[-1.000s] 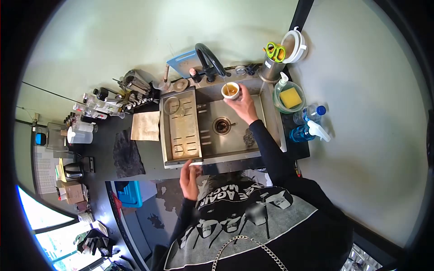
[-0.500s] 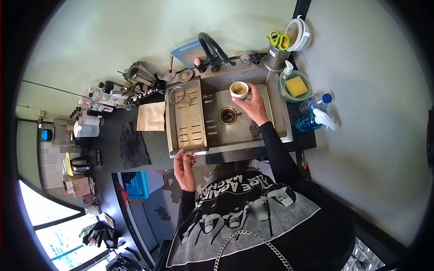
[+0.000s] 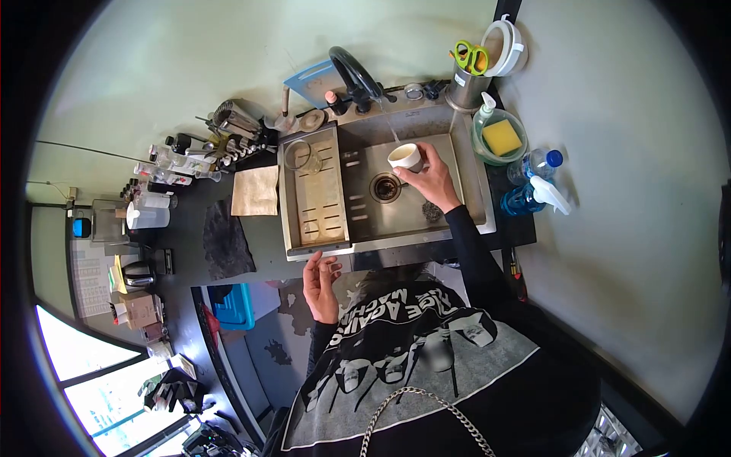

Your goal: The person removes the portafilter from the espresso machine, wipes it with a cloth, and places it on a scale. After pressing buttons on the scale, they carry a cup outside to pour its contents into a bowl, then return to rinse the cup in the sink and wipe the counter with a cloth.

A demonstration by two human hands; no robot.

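My right hand grips a small white cup over the sink basin. The cup tilts to the left, and its pale inside shows. A thin stream of water from the black faucet falls just behind its rim. Below lies the drain, with a dark scrubber to its right. My left hand hangs at the sink's front edge by the drying tray, fingers loosely bent and apart, holding nothing. A clear glass stands on that tray.
Right of the sink are a green bowl with a yellow sponge, a blue spray bottle and a metal canister with green-handled scissors. To the left lie a brown cloth and a dark cloth.
The cup has gone from upright, with brown liquid inside, to tilted with a pale inside, out of the main water stream. My left hand has shifted slightly right.
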